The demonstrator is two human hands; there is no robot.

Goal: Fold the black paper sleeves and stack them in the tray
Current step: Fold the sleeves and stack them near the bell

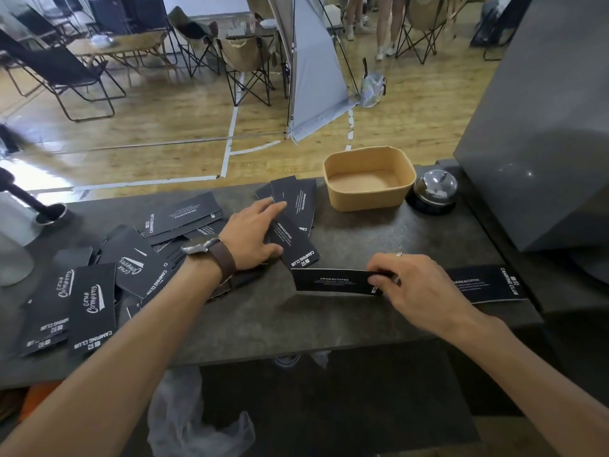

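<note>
Black paper sleeves [138,268] lie scattered over the left of the dark counter [346,239]; tan tray [369,179] sits far right, nothing in it (bell beside it). Right hand [425,285] pinches one sleeve [333,281] at its right end, fingers curled round the edge. Left hand [253,235] lies flat, fingers straight, on another sleeve [295,245]. To fold well: probably pin the sleeve flat, line up the edges, then crease firmly before stacking. Both forearms reach forward, wrists low.
</note>
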